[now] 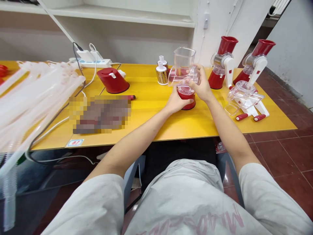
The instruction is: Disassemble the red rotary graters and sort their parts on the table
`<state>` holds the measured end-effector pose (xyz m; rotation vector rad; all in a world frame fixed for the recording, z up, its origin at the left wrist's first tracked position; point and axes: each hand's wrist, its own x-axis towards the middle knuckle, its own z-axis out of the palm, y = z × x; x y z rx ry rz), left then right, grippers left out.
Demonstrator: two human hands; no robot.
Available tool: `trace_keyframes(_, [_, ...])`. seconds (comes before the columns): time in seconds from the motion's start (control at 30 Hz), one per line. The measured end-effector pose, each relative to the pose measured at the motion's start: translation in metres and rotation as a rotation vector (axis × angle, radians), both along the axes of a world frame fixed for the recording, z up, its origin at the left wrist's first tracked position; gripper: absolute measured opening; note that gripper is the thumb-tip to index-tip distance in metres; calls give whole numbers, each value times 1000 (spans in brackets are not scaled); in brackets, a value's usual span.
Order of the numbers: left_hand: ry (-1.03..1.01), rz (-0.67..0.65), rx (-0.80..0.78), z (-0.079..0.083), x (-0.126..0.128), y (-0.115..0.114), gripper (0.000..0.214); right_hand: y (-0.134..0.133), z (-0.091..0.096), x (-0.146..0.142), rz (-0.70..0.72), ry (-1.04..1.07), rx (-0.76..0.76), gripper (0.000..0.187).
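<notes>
We are curling our left hand (176,101) round the base (186,95) and our right hand (202,85) round the housing (182,63), perhaps risking a topple toward the table (188,125)'s front edge if pressing askew.

To your left lay a heap of pale, translucent plastic strips (49,86) — some hung over the front edge of the yellow table (144,114). Near its back edge you had a white power strip (102,63) with plugs in it, white shelving (122,16) behind, and — rightward — reddish floor tiles (281,151).
</notes>
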<state>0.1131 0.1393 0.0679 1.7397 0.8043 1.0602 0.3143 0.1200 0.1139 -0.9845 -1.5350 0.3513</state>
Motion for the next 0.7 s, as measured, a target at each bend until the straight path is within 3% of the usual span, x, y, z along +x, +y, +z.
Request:
trace_keyframes(0.1, [-58, 12, -21, -5, 2, -2, 103, -6, 0, -5, -15, 30, -28, 98])
trace_keyframes(0.27, [-61, 178, -17, -6, 8, -23, 98, -22, 5, -21, -117, 75, -46, 88])
trace_keyframes(0.37, [-71, 184, -20, -4, 9, -31, 93, -26, 6, -28, -150, 61, -73, 86])
trace_keyframes(0.7, [-100, 234, -27, -7, 19, -28, 91, -23, 7, -26, -200, -9, -15, 73])
